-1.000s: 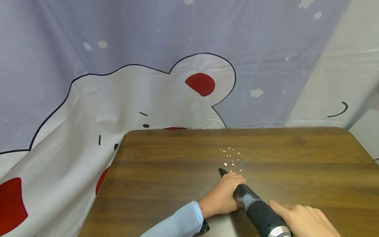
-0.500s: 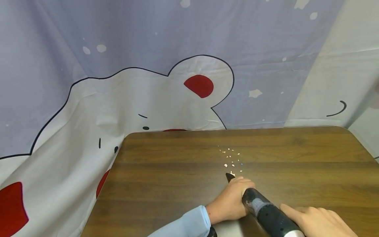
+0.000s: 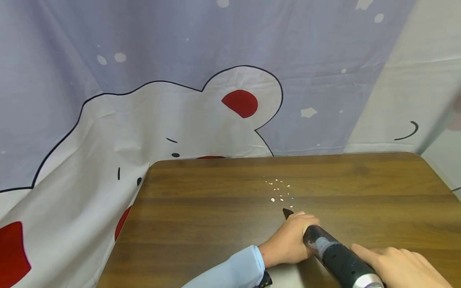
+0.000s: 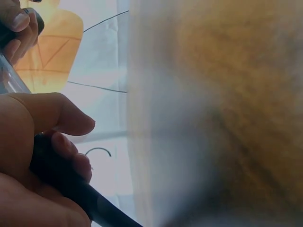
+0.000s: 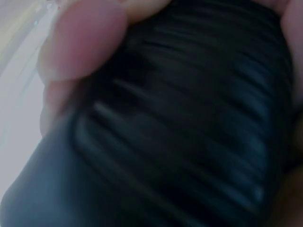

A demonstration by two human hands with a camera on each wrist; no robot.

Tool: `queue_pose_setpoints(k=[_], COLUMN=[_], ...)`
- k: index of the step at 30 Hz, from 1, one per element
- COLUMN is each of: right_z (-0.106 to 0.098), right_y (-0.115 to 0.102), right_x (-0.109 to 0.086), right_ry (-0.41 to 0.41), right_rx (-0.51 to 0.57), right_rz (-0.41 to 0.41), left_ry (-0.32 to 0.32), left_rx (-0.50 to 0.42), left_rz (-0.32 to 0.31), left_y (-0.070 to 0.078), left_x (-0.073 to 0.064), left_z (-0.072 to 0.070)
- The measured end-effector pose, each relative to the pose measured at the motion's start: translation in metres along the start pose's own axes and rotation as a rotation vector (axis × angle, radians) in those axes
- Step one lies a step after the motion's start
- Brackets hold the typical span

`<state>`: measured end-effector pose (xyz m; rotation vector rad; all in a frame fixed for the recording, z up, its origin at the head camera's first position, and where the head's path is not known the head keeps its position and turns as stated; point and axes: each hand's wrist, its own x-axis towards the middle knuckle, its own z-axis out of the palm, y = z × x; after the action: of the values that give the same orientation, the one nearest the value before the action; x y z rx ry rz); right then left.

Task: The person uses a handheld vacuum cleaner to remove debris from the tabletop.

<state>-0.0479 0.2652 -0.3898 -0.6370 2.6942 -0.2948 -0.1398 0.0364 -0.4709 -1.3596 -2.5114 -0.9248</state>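
Observation:
A black handheld vacuum cleaner (image 3: 342,260) with a clear section and a silver band slants across the table's front in the head view. My left hand (image 3: 291,240) grips its front end, fingers curled round the black nozzle (image 4: 61,175) in the left wrist view. The nozzle's tip (image 3: 287,212) points at small white scraps (image 3: 281,199), just short of the nearest one. My right hand (image 3: 399,264) holds the rear of the vacuum, its fingers wrapped round the ribbed black grip (image 5: 189,104) in the right wrist view.
The scraps, with one blue bit (image 3: 292,198) among them, lie scattered beyond the nozzle on the wooden table (image 3: 201,224). A printed curtain (image 3: 173,44) hangs behind the table's far edge and down its left side.
Both hands and the vacuum have moved to the right in the head view. The white bits that lay right at the nozzle tip half a second ago no longer show; the other scraps stay put.

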Motion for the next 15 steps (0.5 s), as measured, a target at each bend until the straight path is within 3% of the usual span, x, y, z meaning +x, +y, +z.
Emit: queue_pose_setpoints(k=[15], right_z=[-0.005], right_y=[0.005], right_x=[0.000], right_ry=[0.057], right_rx=[0.009], right_rz=[0.041], left_ry=[-0.027], left_rx=[-0.001], left_rz=[0.033], left_y=[-0.009], left_x=[0.020], left_z=[0.007])
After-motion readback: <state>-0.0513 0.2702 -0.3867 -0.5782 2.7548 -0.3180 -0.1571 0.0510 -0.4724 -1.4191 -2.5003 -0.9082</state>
